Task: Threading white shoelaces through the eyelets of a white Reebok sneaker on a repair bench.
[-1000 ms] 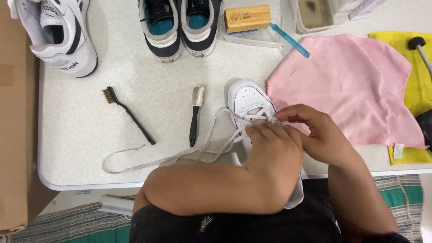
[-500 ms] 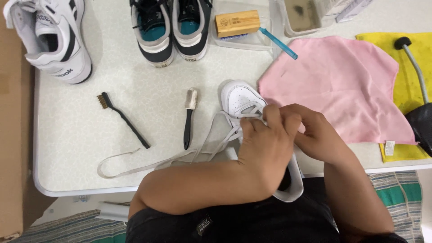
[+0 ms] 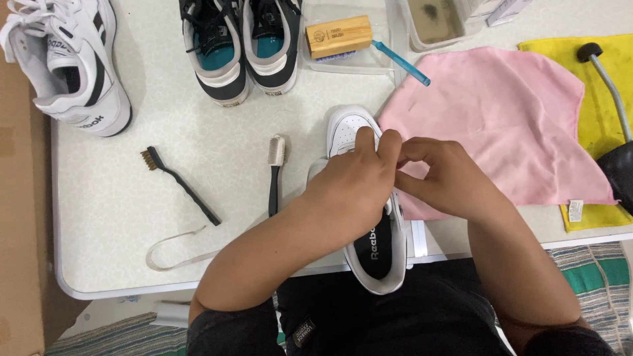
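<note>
Gripping a white sneaker [image 3: 369,217] at centre frame, the left hand [image 3: 353,191] curls over its lace area while the right hand [image 3: 445,178] pinches closed at the same spot, fingertips meeting. The sneaker overhangs the counter [image 3: 132,217] edge, toe just beside a pink cloth [image 3: 514,125]. A loose white lace [image 3: 175,247] lies lower left, near two small brushes [image 3: 181,184].

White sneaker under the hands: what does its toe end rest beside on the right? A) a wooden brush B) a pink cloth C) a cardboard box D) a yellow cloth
B: the white sneaker lies with its toe right against the edge of the pink cloth, while both hands work at its lace area.
</note>
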